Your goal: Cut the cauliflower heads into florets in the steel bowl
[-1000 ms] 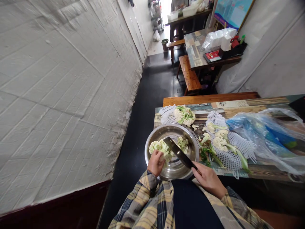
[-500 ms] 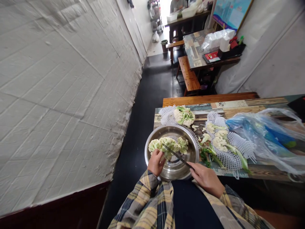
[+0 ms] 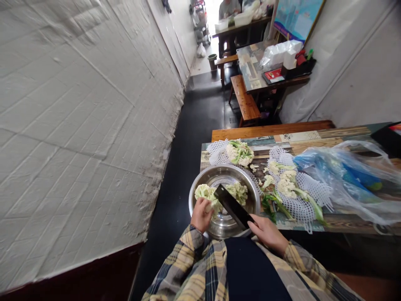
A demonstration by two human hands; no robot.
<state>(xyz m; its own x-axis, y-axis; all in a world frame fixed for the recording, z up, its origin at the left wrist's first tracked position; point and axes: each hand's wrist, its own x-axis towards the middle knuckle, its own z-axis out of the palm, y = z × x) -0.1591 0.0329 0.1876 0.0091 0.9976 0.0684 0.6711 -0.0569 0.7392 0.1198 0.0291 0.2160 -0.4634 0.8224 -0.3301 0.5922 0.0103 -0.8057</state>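
My left hand [image 3: 202,214] is closed on a piece of cauliflower [image 3: 205,192] over the left side of a steel basin [image 3: 193,184]. In my right hand [image 3: 268,234] is the handle of a cleaver [image 3: 232,205], its dark, broad face turned up towards me and its tip beside the held cauliflower. Behind the blade, cut cauliflower florets [image 3: 240,193] lie in the basin, partly hidden by it. Where the blade's edge touches, if anywhere, I cannot make out.
Right of the basin, cauliflower pieces [image 3: 286,184] and green leaves lie on white foam netting [image 3: 308,184]. A cauliflower head [image 3: 239,152] sits behind the basin. Plastic bags [image 3: 344,171] spread over the table's right side. A wall [image 3: 94,146] runs along my left. Farther off, a person [image 3: 229,8] sits at another table.
The cleaver has rolled from edge-on to showing its broad face, and the cauliflower piece in my left hand now stands apart from the florets on the right. The view has shifted slightly.
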